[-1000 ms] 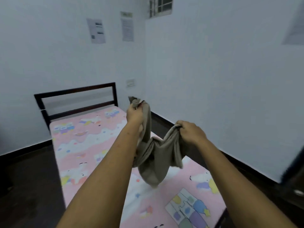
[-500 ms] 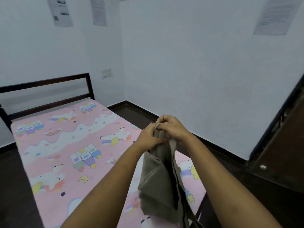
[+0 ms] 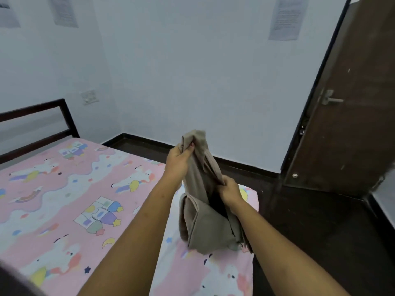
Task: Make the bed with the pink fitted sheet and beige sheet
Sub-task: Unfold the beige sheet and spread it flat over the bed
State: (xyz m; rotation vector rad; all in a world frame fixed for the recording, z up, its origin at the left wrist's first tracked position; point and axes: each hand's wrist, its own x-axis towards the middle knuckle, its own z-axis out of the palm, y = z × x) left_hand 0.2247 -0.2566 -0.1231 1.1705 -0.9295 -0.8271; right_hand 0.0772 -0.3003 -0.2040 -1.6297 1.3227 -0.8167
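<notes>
The pink fitted sheet (image 3: pixel 64 201), printed with cartoon unicorns and castles, lies flat over the mattress. The beige sheet (image 3: pixel 203 221) hangs bunched and folded above the bed's near right corner, its lower end touching the pink sheet. My left hand (image 3: pixel 179 157) grips the beige sheet near its top. My right hand (image 3: pixel 229 191) grips a fold of it lower down on the right side.
A dark metal headboard (image 3: pixel 36 127) stands at the bed's far end against the white wall. A brown door (image 3: pixel 350 116) with a metal handle stands open at the right. Dark floor (image 3: pixel 316 221) runs between the bed and the wall. A switch plate (image 3: pixel 89 97) is on the wall.
My hands, together on the sheet's top half a second ago, have parted: the left rose, the right slid lower down the cloth. The view turned right, bringing the door in.
</notes>
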